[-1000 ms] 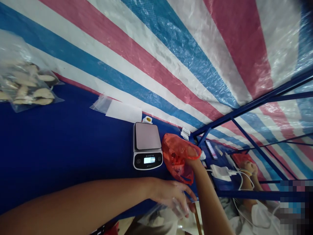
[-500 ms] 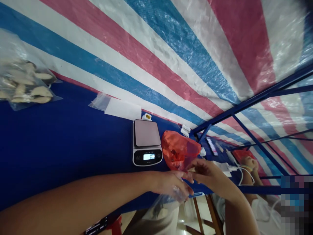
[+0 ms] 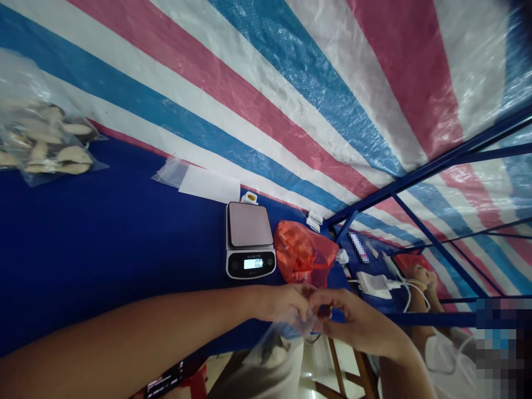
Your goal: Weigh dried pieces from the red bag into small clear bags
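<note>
My left hand [image 3: 286, 303] and my right hand [image 3: 353, 321] meet at the near edge of the blue table [image 3: 103, 244], fingers pinched together on the mouth of a small clear plastic bag [image 3: 276, 341] that hangs below them. Whether anything is inside the bag is hard to tell. Just beyond my hands lies a crumpled red plastic bag [image 3: 304, 254]. To its left stands a small digital kitchen scale [image 3: 249, 246], its plate bare and its display lit.
A clear bag of pale sliced pieces [image 3: 39, 141] lies at the far left. A flat clear bag with white paper [image 3: 199, 183] rests behind the scale. A striped tarp [image 3: 291, 83] forms the back wall. Another person's hand [image 3: 424, 277] is beside white chargers [image 3: 374, 282] on the neighbouring table.
My right hand left the red bag and came down to meet my left hand. Both now pinch the clear bag's mouth together.
</note>
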Tool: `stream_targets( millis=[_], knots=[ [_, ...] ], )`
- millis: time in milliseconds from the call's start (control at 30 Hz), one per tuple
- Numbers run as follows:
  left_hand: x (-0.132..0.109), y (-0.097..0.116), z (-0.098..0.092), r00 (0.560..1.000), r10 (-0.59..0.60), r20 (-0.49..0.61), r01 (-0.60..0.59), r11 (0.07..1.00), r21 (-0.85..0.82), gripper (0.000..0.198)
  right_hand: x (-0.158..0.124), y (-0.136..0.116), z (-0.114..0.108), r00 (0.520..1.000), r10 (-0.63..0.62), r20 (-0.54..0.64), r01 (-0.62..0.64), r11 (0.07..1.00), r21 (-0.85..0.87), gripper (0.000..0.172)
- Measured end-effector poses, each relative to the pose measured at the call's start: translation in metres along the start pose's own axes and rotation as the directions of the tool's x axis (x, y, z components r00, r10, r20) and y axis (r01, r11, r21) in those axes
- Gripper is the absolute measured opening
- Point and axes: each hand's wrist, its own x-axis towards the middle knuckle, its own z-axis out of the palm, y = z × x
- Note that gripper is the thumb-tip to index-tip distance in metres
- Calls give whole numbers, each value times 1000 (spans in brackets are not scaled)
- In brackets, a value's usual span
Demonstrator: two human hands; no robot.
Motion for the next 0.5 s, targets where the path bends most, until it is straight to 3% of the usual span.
stream_targets(
  millis=[67,167,267,400,500],
  knots=[
    [0,1,-3,1000,-7,4,7,1000,-30,50,-2,1,10,998,-16,-56,11,996,-92,8],
    [1,3,-7,992,-42,118,55,993,-109,42,-9,-1,17,986,-38,-161,15,990,-141,18],
    [2,4,-10,984,-15,179,51,979,-198,69,-25,-6,3,964,-44,-262,15,994,-112,24],
    [5,2,-10,996,-90,20,91,992,-85,68,-34,-20,-40,919,-33,-392,46,999,24,26],
    [7,-5,-11,981,-181,-72,184,982,32,52,-3,-34,-60,807,-13,-590,155,969,191,31]
  ],
)
